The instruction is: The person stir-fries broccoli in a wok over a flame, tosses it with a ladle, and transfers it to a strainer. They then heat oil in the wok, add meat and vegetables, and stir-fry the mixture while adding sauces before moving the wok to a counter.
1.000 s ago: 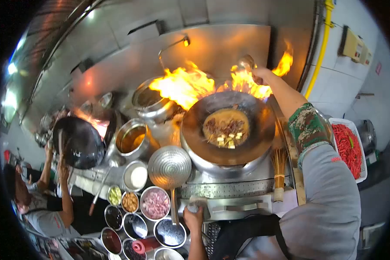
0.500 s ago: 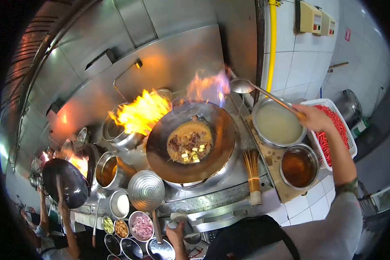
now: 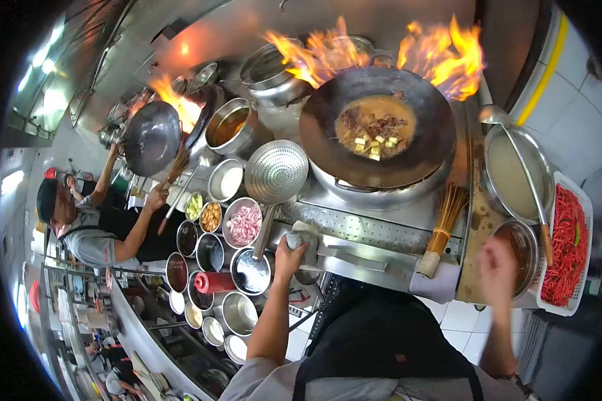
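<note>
One head-worn fisheye view looks steeply down, close over the wok (image 3: 381,127) station.

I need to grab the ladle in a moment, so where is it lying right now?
In the head view, the ladle lies at the right, across the pale-liquid pot, handle toward the chilli tray.

Bright, warm kitchen scene through a fisheye lens: black corners, lines bending sharply at the edges. Orange flames (image 3: 441,50) glare behind the wok (image 3: 378,127) and reflect off steel walls. The right hand (image 3: 498,264) is motion-blurred; the centre is sharp.
</note>
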Demonstrator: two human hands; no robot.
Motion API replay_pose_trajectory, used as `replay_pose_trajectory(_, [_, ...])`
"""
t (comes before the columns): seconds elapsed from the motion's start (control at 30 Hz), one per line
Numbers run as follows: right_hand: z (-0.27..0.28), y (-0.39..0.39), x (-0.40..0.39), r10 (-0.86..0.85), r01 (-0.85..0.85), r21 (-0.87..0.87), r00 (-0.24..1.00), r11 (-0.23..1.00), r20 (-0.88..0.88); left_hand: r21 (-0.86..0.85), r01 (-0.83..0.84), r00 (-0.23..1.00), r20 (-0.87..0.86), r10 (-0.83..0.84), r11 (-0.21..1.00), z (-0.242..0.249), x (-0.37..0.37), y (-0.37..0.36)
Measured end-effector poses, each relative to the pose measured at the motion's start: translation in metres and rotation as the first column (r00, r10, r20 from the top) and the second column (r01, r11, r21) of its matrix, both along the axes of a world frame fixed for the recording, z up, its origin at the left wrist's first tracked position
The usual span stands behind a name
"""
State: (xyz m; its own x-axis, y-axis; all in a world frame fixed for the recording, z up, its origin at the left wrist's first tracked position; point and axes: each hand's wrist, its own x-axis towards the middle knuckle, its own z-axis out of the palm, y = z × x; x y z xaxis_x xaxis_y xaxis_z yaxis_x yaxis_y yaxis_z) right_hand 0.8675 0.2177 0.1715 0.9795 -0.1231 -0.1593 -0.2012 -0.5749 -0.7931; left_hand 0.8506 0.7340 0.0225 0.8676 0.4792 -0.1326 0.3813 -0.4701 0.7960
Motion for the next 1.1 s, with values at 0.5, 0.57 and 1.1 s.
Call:
replay_pose_trajectory(0.5, [-0.067, 0.071, 0.007, 0.025, -0.054, -0.302, 0.995, 0.952, -0.098, -0.002, -0.084, 0.985, 0.151, 0.083, 0.996, 0.016, -0.066, -0.092])
replay_pose_trajectory(0.57, [0.016, 0.095, -0.002, 0.122, -0.155, -0.091, 0.949, 0.984, -0.292, 0.004, 0.105, 0.988, 0.109, -0.105, 0.994, 0.021, -0.061, -0.115])
replay_pose_trajectory(1.1, [0.039, 0.330, 0.085, 0.744, -0.774, -0.566, 0.551, 0.285, -0.378, -0.166, 0.475, 0.879, 0.120, -0.461, 0.864, 0.039, -0.121, -0.109])
